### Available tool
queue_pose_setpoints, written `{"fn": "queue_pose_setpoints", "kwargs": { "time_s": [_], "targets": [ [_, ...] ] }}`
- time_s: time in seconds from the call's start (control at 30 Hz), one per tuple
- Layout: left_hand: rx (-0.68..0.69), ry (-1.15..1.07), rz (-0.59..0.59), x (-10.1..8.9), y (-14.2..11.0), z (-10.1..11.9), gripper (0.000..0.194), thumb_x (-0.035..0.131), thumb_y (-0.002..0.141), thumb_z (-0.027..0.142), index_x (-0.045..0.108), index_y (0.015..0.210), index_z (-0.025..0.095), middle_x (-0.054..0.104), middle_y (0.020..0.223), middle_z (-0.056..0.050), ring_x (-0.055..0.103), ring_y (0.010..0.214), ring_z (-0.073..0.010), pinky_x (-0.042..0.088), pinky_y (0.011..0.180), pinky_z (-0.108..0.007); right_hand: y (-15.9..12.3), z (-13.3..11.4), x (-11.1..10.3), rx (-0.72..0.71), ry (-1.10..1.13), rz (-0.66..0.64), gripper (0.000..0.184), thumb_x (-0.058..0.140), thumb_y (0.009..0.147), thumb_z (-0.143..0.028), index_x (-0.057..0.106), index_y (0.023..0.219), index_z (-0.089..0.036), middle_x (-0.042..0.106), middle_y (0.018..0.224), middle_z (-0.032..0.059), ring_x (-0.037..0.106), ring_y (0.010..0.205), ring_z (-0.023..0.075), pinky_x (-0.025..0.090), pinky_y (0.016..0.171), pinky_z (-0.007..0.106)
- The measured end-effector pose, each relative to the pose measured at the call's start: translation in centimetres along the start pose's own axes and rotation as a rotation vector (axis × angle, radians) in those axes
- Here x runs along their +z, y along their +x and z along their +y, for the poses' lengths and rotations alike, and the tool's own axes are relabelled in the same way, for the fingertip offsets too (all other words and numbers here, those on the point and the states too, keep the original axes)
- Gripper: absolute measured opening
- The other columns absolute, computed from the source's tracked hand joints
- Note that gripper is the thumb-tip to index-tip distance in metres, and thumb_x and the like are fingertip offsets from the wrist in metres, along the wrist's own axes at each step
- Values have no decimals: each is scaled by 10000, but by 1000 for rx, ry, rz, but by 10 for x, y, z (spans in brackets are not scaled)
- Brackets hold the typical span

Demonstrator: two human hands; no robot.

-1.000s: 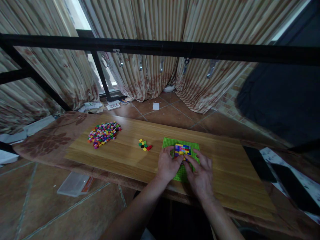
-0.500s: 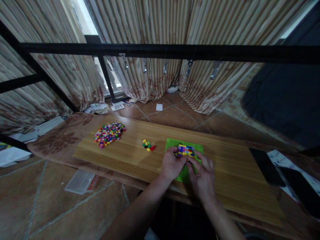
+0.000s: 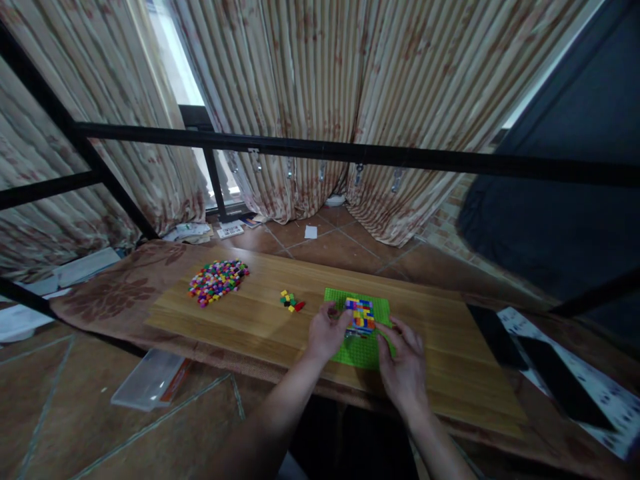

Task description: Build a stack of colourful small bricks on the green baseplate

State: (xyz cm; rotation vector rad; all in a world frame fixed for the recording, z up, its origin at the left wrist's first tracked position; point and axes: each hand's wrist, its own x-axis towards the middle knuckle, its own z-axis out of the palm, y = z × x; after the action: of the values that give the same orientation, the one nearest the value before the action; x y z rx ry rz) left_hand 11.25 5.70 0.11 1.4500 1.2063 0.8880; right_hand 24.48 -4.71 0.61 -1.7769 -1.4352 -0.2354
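A block of multicoloured toy bricks (image 3: pixel 360 313) stands on a green studded baseplate (image 3: pixel 359 357), its top a patchwork of yellow, blue, red and purple. My left hand (image 3: pixel 326 333) is at the block's left side, thumb and fingers apart; the thumb tip reaches its edge, and whether it presses on it I cannot tell. On the right, my right hand (image 3: pixel 404 353) hovers over the plate's edge with its fingers spread and nothing visible in them. Left of the plate lies a small group of yellow, green, black and red bricks (image 3: pixel 290 301).
A large heap of mixed bricks (image 3: pixel 217 281) lies on the left of the wooden board (image 3: pixel 260 327). Dark flat panels (image 3: pixel 565 380) and a patterned sheet (image 3: pixel 620 380) are at the right. A clear plastic box (image 3: pixel 147 380) sits on the floor. A black rail (image 3: pixel 310 147) crosses beyond the board.
My hands have drawn apart from the front of the brick block, the right one off to its right, so more of the block shows. The camera view has tilted up and shifted slightly.
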Motion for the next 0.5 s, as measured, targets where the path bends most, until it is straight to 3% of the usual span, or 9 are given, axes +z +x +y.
{"fn": "queue_pose_setpoints", "kwargs": {
  "time_s": [0.13, 0.3, 0.5],
  "targets": [
    [27, 83, 60, -35, -6, -19, 273, 576, 803, 264, 618, 1037, 129, 684, 831, -55, 641, 735, -166, 488, 675, -268, -14, 5, -10, 60, 50, 6, 283, 454, 906, -345, 678, 1007, -205, 589, 1155, 100, 530, 1066, 238, 436, 932, 442],
    [-2, 221, 192, -82, -18, -41, 209, 525, 808, 146, 630, 988, 136, 694, 915, -76, 652, 836, -173, 487, 798, -302, -44, 30, -6, 225, 45, -27, 376, 444, 875, -466, 678, 975, -190, 609, 1134, 118, 552, 1063, 269, 428, 947, 465],
    [48, 485, 229, -92, -2, -37, 220, 522, 801, 124, 628, 990, 162, 680, 934, -69, 643, 856, -181, 477, 789, -295, -52, 53, 2, 364, 37, -64, 480, 425, 834, -559, 673, 971, -172, 627, 1114, 130, 568, 1055, 294, 424, 958, 478]
  ]
}}
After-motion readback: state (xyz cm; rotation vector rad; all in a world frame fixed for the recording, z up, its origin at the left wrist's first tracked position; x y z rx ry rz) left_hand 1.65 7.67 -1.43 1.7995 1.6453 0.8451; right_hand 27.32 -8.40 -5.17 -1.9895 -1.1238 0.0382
